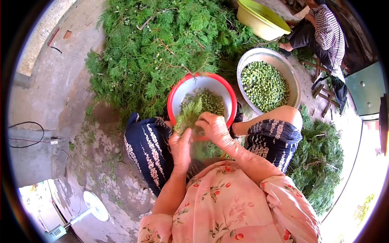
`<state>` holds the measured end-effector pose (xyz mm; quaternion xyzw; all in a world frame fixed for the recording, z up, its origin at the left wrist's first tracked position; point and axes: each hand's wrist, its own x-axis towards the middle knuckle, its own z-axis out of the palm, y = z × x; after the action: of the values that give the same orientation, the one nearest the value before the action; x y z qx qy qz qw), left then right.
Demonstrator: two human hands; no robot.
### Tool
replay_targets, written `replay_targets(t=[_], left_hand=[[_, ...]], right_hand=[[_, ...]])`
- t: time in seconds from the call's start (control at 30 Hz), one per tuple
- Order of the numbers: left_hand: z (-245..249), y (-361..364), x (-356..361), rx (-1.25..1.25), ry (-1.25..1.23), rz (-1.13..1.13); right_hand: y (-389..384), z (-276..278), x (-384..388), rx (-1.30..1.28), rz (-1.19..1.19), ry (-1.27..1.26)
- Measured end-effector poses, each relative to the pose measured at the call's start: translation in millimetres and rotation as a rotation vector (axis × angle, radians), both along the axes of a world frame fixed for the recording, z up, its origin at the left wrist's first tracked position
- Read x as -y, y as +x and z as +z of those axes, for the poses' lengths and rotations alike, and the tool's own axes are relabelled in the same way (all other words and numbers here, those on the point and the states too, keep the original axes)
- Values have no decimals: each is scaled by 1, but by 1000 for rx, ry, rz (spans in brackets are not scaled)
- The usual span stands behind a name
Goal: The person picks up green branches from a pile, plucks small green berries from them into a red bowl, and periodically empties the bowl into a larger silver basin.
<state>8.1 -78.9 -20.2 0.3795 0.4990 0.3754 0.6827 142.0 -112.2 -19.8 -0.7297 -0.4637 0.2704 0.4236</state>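
Observation:
My left hand (181, 149) grips the stem end of a feathery green sprig (189, 114) over my lap. My right hand (214, 127) pinches the same sprig just above it, at the rim of a red-rimmed white bowl (178, 94). The bowl holds small green berries (210, 101) and bits of foliage, and sits between my knees.
A big heap of green branches (162, 44) lies beyond the bowl. A metal basin (293, 81) full of green berries stands at the right, a yellow-green basin (259, 20) behind it. Another person (324, 32) sits at top right. More branches (320, 162) lie by my right knee. A fan (87, 210) lies at lower left.

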Motion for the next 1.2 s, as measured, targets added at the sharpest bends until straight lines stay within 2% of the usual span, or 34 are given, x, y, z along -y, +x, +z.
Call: replay_targets(t=[0.07, 0.13, 0.2, 0.3, 0.47, 0.57, 0.67, 0.8, 0.83, 0.93, 1.1, 1.2], left_hand=[[-7, 2, 3, 74, 32, -43], [-5, 4, 1, 43, -9, 19], [0, -5, -3, 41, -164, 90], [3, -11, -8, 117, -281, 64], [8, -9, -9, 238, -364, 38], [9, -8, -8, 154, -288, -56], [3, -11, -9, 208, -365, -50], [9, -7, -8, 210, -375, -32], [11, -7, -9, 216, -385, -22], [12, -6, -8, 232, -404, -5], [8, -8, -8, 202, -407, -38], [10, -7, -6, 192, -409, -60]], right_hand=[[-1, 2, -4, -154, -135, 55], [8, -8, -6, -191, -235, 116], [35, -24, -15, -286, -420, 86], [55, 6, -12, -549, -319, -57], [52, -8, -10, -483, -222, -52], [44, -7, -3, -483, -260, -83], [38, -8, 2, -540, -217, -53], [24, -7, 11, -195, 5, 153], [21, -3, 12, -240, 48, 79], [12, -7, 12, 10, 112, 91], [-3, -5, 9, 100, 98, 198], [-2, 1, 7, 118, 188, 6]])
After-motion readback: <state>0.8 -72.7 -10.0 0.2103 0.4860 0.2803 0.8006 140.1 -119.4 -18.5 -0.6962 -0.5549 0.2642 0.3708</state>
